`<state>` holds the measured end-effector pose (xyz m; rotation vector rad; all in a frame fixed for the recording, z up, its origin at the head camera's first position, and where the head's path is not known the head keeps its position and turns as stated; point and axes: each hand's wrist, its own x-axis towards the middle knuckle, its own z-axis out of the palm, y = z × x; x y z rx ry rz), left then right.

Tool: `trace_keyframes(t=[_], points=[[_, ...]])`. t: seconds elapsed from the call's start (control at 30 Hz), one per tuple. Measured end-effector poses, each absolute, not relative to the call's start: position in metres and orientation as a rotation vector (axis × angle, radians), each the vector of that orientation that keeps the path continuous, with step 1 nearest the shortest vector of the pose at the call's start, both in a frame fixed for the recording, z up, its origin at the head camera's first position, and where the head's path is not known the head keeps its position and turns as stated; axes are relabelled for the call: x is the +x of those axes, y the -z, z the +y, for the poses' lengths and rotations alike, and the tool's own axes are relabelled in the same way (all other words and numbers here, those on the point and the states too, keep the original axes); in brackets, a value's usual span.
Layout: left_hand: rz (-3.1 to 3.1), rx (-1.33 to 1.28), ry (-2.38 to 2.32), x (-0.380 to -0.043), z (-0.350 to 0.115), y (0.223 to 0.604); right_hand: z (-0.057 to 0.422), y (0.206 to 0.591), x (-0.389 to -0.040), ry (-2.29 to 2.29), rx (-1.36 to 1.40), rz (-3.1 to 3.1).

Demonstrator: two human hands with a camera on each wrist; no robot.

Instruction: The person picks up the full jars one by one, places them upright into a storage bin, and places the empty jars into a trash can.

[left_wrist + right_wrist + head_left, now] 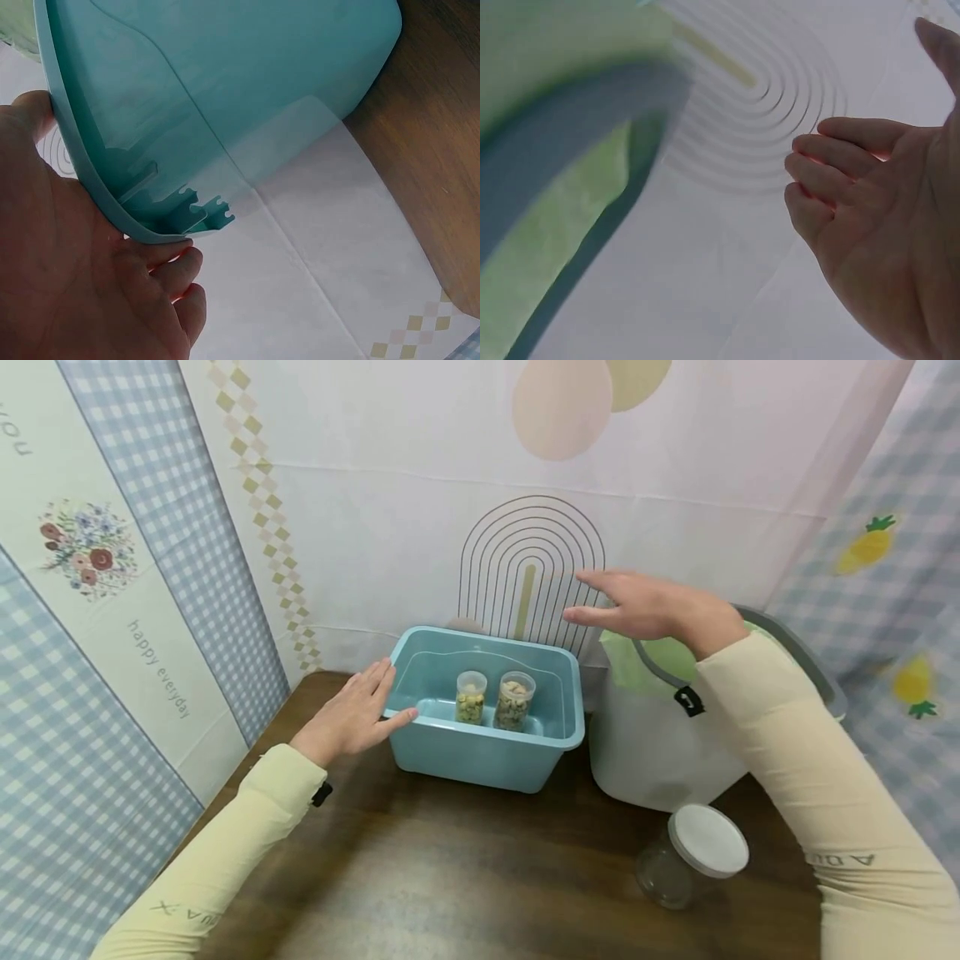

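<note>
Blue bin, head view: the bin (465, 760) sits at the centre of the frame on a brown worktop (420, 852), against a patterned cloth (375, 552).
Cups, head view: two clear cups stand side by side inside the bin; the left cup (471, 699) contains yellow-green pieces, the right cup (514, 703) beige and greyish pieces.
Left hand, head view: the hand (351, 714) is at the left end of the bin, overlapping its rim; fingers extended, thumb apart, nothing grasped. Contact with the rim cannot be determined.
Right hand, head view: the hand (641, 604) is in the air right of centre, above the left edge of a pale bucket (652, 752); fingers extended, thumb apart, nothing grasped.
Bucket, head view: right of the bin, grey rim, green liner (626, 664) showing.
Jar, head view: clear jar (663, 870) with white lid (708, 841), lower right of the frame.
Bin, left wrist view: one end occupies the upper part of the frame; the left hand is at lower left beside the rim, palm visible, fingers slightly bent, thumb apart.
Bucket, right wrist view: rim and liner blurred at left; the right hand is at right, separated from them, palm visible, thumb spread from the fingers.
</note>
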<state>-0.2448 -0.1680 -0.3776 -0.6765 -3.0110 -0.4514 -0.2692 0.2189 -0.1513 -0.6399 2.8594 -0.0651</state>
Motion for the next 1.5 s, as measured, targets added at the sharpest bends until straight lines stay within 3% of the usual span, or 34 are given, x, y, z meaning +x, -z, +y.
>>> trace_keyframes(t=[0.8,1.17,1.5], points=[[-2.994,-0.705,0.463,-0.241,-0.173,0.378,0.385,0.148,-0.211,0.131,-0.297,2.977],[-2.990,-0.710,0.476,-0.241,-0.170,0.379,0.438,0.176,-0.189,0.090,-0.154,3.067],[-3.014,-0.685,0.480,-0.242,-0.168,0.380,0.463,0.211,-0.187,0.104,-0.191,3.045]])
